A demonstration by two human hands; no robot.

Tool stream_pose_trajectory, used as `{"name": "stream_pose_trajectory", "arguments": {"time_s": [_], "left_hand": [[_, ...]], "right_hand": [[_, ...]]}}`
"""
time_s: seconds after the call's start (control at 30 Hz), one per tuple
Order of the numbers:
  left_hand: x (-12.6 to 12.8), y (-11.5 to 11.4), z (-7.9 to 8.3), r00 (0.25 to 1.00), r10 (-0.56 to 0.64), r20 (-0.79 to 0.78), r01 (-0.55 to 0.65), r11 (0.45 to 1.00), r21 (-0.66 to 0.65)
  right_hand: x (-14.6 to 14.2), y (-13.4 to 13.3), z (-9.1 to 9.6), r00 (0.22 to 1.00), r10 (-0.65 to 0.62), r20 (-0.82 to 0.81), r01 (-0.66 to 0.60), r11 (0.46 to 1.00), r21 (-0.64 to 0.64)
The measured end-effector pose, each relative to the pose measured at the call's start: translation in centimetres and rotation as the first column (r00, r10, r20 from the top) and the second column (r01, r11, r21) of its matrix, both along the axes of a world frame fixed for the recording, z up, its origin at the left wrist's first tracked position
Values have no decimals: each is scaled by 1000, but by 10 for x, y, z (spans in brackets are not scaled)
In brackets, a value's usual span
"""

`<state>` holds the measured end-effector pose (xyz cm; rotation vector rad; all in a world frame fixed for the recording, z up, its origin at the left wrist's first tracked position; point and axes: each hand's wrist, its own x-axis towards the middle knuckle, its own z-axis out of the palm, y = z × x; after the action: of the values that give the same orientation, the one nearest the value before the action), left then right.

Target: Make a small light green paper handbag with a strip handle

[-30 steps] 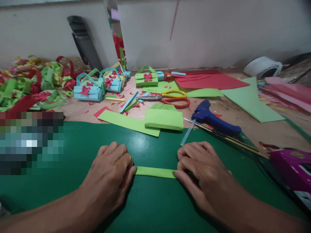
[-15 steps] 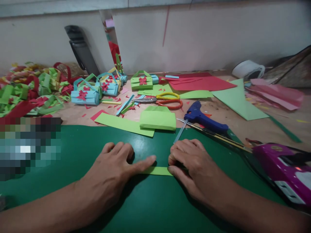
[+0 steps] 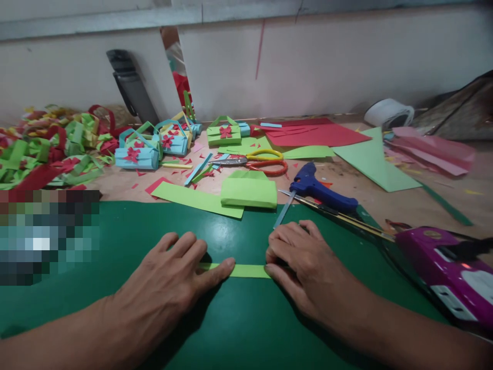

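A narrow light-green paper strip (image 3: 248,270) lies flat on the dark green cutting mat (image 3: 239,329). My left hand (image 3: 169,282) rests palm down on the mat, fingers stretched out, its thumb pressing the strip's left part. My right hand (image 3: 308,272) lies over the strip's right end with the fingers curled and pressed down on it; that end is hidden beneath it.
A folded green paper piece (image 3: 249,191) and a green sheet (image 3: 196,198) lie at the mat's far edge. Beyond are scissors (image 3: 262,160), a blue glue gun (image 3: 321,191), a metal ruler (image 3: 339,217), small paper bags (image 3: 136,154), scrap piles, red paper (image 3: 316,132). A purple tool (image 3: 442,267) sits right.
My left thumb slid right along the strip, then drew back a little. The right hand stayed on the strip's right end. The view shifted slightly.
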<state>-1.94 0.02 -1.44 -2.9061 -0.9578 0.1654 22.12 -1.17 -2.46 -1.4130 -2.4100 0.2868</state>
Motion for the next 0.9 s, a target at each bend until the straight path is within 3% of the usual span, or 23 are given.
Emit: {"name": "stream_pose_trajectory", "arguments": {"time_s": [0.37, 0.47, 0.53, 0.6, 0.7, 0.8, 0.9], "left_hand": [[-45, -12, -4, 988, 104, 118, -120, 983, 140], [-30, -14, -3, 969, 55, 242, -111, 968, 226], [-9, -16, 0, 957, -44, 287, -32, 967, 252], [16, -18, 3, 969, -98, 228, 38, 966, 255], [45, -17, 6, 992, -116, 45, 109, 984, 140], [55, -15, 3, 990, -139, 12, 134, 974, 181], [52, -13, -3, 989, -141, 49, 128, 969, 212]], "right_hand": [[-1, 1, -1, 1000, 12, 6, -12, 1000, -3], [-2, 0, 0, 1000, 8, 2, -8, 1000, 3], [-2, 0, 0, 1000, 14, 8, -14, 1000, 15], [-2, -1, -1, 1000, 22, 17, -23, 999, 33], [0, 0, -8, 998, 57, 13, -58, 987, 147], [3, -1, -16, 986, 162, 28, -160, 898, 410], [6, -3, -22, 958, 248, 144, -286, 789, 543]]}}
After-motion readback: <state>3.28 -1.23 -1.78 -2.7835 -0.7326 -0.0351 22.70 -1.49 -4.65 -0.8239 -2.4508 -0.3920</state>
